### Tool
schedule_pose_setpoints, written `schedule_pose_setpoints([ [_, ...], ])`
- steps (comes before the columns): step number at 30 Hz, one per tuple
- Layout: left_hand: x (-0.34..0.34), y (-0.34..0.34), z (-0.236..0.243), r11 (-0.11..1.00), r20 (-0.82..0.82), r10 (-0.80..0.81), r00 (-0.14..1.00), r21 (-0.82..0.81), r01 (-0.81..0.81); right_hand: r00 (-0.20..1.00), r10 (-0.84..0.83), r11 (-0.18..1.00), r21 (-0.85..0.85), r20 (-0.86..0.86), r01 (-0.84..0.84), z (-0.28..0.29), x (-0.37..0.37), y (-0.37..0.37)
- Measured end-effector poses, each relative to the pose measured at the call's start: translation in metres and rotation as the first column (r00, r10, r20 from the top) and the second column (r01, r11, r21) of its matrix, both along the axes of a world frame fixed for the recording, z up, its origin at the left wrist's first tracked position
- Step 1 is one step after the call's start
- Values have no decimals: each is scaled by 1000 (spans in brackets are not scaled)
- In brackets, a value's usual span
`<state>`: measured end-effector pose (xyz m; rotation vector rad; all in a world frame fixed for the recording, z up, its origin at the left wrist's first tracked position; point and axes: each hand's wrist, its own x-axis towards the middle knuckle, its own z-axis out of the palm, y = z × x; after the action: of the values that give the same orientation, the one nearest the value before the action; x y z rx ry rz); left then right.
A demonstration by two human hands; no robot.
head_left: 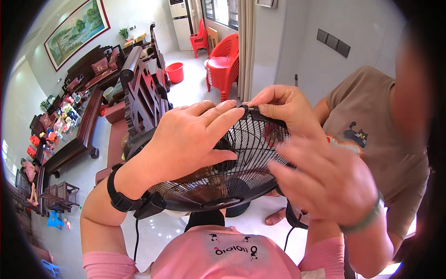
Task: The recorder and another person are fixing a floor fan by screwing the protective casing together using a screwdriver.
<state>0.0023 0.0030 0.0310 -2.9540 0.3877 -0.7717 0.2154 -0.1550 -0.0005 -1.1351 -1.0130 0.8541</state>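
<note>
A black fan (244,168) with a round wire grille spans the middle of the view. My left hand (190,135), a dark band on its wrist, lies across the upper left of the grille, fingertips at the rim and thumb apart. My right hand (290,109) pinches the top of the rim at a small dark fitting (248,108). A co-worker's blurred hand (320,181) with a green bracelet is in front of the grille's right side and hides most of my right forearm.
The co-worker (367,111) in a brown T-shirt stands close at right. Behind the fan are a carved wooden bench (137,97), a red bucket (174,72) and stacked red chairs (223,65). At left are a long cluttered table (79,125) and a seated person (29,171).
</note>
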Motion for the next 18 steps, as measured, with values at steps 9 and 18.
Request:
schedule_pose_setpoints([
  [9,-5,-5,-8,997,86,-70,994,-17,72,-384,-255,887,372,888,272,15,-87,-37],
  [18,-6,-4,-6,990,92,-43,995,-132,55,-578,-218,916,369,787,157,25,-93,-28],
])
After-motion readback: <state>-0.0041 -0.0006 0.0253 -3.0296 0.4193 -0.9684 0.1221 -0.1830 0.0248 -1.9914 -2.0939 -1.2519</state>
